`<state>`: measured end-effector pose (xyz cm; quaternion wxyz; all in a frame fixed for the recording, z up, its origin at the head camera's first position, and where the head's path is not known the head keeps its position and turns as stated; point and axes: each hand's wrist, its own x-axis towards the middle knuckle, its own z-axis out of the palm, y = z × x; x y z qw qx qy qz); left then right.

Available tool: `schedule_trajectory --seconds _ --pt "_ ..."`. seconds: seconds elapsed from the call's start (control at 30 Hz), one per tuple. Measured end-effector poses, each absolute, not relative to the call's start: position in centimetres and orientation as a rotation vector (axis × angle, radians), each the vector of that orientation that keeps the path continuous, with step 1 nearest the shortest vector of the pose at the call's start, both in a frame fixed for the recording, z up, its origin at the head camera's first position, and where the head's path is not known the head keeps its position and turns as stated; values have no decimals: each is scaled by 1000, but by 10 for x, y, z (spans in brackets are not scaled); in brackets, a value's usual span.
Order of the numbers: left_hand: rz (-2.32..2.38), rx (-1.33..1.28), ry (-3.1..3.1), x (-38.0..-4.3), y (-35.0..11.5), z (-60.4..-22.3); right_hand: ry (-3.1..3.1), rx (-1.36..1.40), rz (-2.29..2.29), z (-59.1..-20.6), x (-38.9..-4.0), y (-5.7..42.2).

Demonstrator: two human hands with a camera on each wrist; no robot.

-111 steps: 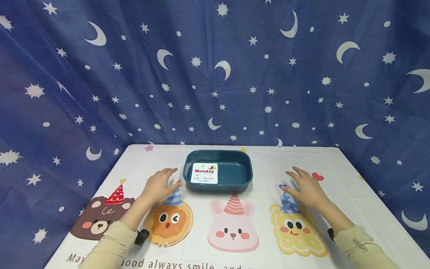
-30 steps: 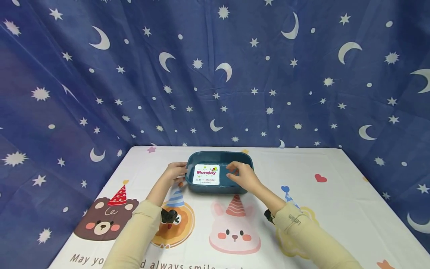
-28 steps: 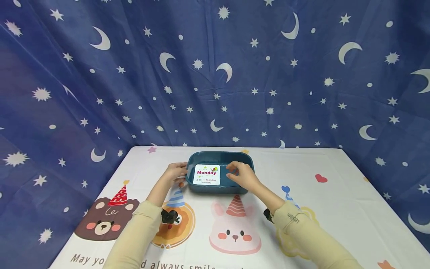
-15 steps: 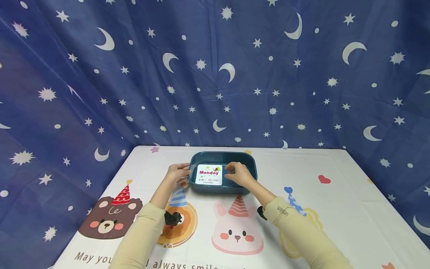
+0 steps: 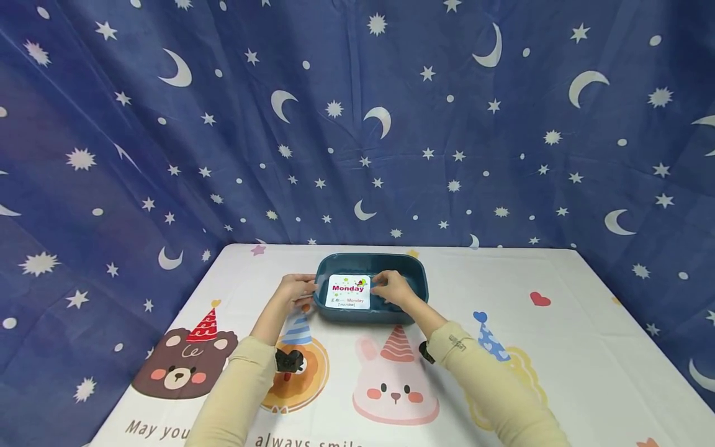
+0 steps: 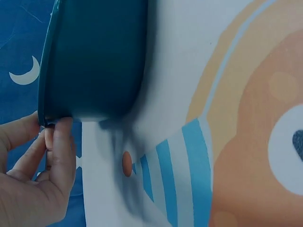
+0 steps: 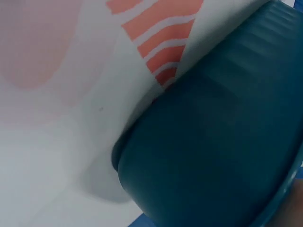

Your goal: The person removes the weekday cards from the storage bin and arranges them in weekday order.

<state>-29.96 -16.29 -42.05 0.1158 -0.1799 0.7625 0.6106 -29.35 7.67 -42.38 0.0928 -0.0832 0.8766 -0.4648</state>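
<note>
- Currently the card (image 5: 348, 295) is lying in the left part of the blue-green tray (image 5: 363, 315), "Monday" print facing up; the tray is standing on the white tablecloth (image 5: 503, 279).
- Step in hand, my read: the right hand (image 5: 393, 289) is going for a hold on the card's right edge.
- Doing it well is probably meaning a nail under that edge first, then thumb against finger; pushing flat is risking a slide into the tray's left wall.
- Mid-edge is looking like the better spot; a corner hold is more likely to be twisting the card.
- The left hand (image 5: 294, 288) is steadying the tray's left end, finger and thumb pinching the rim in the left wrist view. Light but firm should be enough against skidding.
- Right grip: fingers are bending, tips are sitting at the card's edge. Can't tell if they're pinching it; the right wrist view is mostly showing the tray's outer wall.
- Pose: left sleeve (image 5: 234, 391) and right sleeve (image 5: 491, 385) are angling inward from the near side; the right wrist is crossing above the tray's near right rim.
</note>
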Motion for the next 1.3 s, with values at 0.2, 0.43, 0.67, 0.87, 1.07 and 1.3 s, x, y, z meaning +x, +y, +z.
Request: schedule_trajectory --seconds 0.2,0.43,0.67,0.87,1.07,1.3 --pt "1783 -501 2232 -299 -164 -422 2536 -128 -1456 -429 -300 73" --pt "1815 -468 2233 -297 -163 -422 2394 27 -1505 -439 -316 67" --pt "1815 -417 2265 -294 -160 -421 2215 53 -1603 -513 -376 72" --pt "1777 -436 2281 -293 -163 -421 2108 205 -1664 -468 -341 58" --pt "1782 -422 2293 -294 -163 -420 1961 378 -1797 -428 -311 48" --pt "1766 -434 2302 -293 -163 -422 1949 348 -1789 -426 -309 40"
